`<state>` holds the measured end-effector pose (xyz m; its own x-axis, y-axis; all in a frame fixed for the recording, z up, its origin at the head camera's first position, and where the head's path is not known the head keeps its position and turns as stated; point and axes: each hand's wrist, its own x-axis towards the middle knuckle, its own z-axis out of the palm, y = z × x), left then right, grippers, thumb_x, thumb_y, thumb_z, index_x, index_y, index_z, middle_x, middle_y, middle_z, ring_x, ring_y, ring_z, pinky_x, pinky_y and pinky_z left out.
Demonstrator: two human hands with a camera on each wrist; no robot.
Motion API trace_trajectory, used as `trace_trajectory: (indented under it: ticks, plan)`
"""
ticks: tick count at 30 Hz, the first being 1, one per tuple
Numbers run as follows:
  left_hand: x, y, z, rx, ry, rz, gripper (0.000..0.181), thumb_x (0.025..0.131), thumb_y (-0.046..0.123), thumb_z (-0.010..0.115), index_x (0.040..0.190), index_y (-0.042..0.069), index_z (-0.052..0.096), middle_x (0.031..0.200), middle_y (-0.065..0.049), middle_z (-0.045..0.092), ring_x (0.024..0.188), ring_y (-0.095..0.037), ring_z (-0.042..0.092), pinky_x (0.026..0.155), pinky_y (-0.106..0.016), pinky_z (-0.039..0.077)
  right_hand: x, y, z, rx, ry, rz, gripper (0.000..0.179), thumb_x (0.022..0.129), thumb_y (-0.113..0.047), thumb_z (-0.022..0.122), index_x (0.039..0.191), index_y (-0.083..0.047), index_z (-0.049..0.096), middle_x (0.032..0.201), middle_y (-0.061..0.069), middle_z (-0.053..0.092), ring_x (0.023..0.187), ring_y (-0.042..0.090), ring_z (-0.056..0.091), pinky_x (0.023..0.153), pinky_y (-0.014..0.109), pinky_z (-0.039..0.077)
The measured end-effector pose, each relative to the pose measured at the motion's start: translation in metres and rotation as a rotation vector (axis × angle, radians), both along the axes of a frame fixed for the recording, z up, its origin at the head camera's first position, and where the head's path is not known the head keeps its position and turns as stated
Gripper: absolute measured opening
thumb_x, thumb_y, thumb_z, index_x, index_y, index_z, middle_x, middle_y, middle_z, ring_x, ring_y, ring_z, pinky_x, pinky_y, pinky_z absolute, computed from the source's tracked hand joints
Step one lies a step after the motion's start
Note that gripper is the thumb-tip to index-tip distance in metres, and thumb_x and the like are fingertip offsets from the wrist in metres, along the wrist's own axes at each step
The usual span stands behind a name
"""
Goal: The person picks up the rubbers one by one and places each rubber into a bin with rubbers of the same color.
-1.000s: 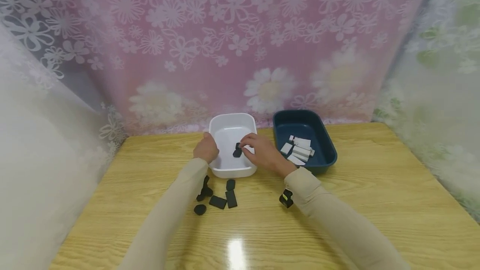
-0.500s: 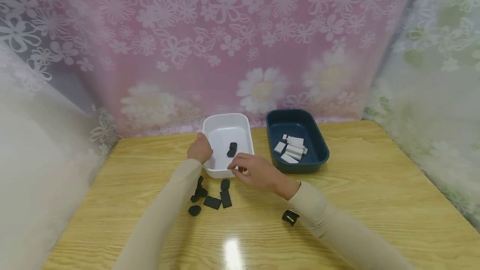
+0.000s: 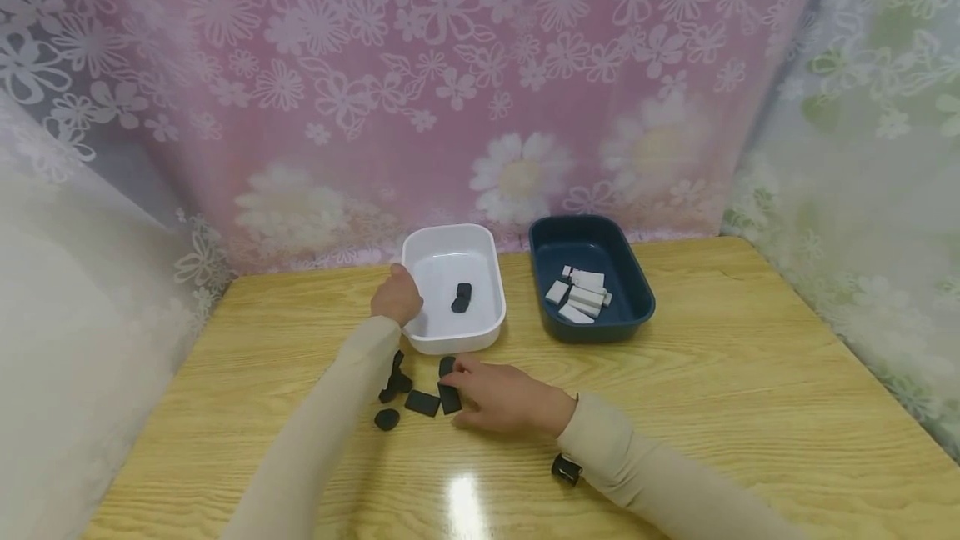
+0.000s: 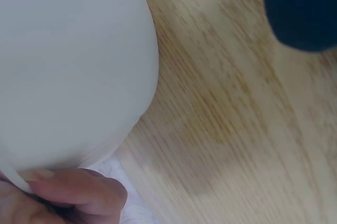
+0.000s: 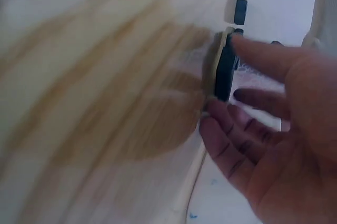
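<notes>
My left hand [image 3: 396,297] grips the left rim of a white plastic tub [image 3: 453,344]; the left wrist view shows its fingers [image 4: 79,187] at the edge. Two dark pieces [image 3: 462,298] lie in the tub. My right hand [image 3: 508,398] is over the table in front, at a black rectangular block [image 3: 450,402]. In the right wrist view its fingers are spread around that block [image 5: 225,74], with the fingertips close to it; whether they touch is unclear. A black rounded piece [image 3: 447,365], partly behind the fingers, lies just beyond the block.
To the left lie another black rectangle [image 3: 423,403], a black rounded piece [image 3: 387,419] and a cluster of black pieces [image 3: 395,382], partly behind my left sleeve. A navy tub [image 3: 592,332] holding several white blocks [image 3: 585,296] stands right of the white tub. A floral curtain [image 3: 450,107] hangs behind the table.
My right hand has left the white tub, where two dark pieces lie, and come down to the black blocks in front. The left hand stays on the rim.
</notes>
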<state>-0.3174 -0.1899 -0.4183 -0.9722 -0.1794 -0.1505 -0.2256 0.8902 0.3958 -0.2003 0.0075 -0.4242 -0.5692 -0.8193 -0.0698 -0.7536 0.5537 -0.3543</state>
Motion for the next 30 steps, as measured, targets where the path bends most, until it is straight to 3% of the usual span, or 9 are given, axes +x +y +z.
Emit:
trace_trajectory:
  ticks: [10,15,22,27,30]
  plan:
    - [0.004,0.001,0.003,-0.009,-0.002,-0.002,0.054,0.092,0.012,0.055,0.133,-0.010,0.029,0.092,-0.022,0.061,0.082,-0.034,0.064,0.067,-0.043,0.052,0.002,-0.005,-0.007,-0.027,0.095,-0.047,0.038,0.087,-0.028,0.070,0.119,-0.011,0.059,0.107,-0.002,0.048,0.078,0.005,0.048,0.068,0.019,0.044]
    - [0.004,0.002,0.003,-0.009,0.000,-0.005,0.053,0.092,0.011,0.055,0.134,-0.010,0.028,0.090,-0.021,0.061,0.081,-0.034,0.064,0.066,-0.042,0.052,0.000,-0.006,-0.005,-0.042,0.020,-0.064,0.041,0.086,-0.026,0.072,0.119,-0.007,0.058,0.110,0.000,0.050,0.082,0.005,0.048,0.076,0.019,0.044]
    - [0.005,0.005,0.003,-0.006,-0.023,0.010,0.054,0.092,0.012,0.057,0.134,-0.009,0.029,0.088,-0.021,0.061,0.079,-0.033,0.064,0.065,-0.041,0.053,0.001,-0.002,0.001,-0.089,-0.073,-0.066,0.040,0.087,-0.017,0.072,0.122,-0.003,0.060,0.102,0.001,0.050,0.077,0.005,0.048,0.069,0.019,0.043]
    - [0.005,0.005,0.003,-0.008,-0.020,0.007,0.055,0.093,0.012,0.056,0.135,-0.009,0.028,0.092,-0.021,0.062,0.081,-0.033,0.064,0.066,-0.041,0.053,0.002,0.006,0.015,-0.194,-0.209,-0.096,0.042,0.086,-0.016,0.073,0.124,-0.003,0.059,0.105,0.000,0.051,0.080,0.004,0.054,0.072,0.019,0.047]
    - [0.004,0.004,0.006,-0.002,-0.002,0.010,0.054,0.093,0.011,0.054,0.135,-0.009,0.028,0.093,-0.022,0.062,0.082,-0.034,0.064,0.067,-0.042,0.053,-0.004,0.009,0.028,-0.268,-0.214,-0.109,0.042,0.085,-0.015,0.074,0.122,-0.002,0.060,0.109,0.002,0.052,0.082,0.005,0.057,0.075,0.020,0.048]
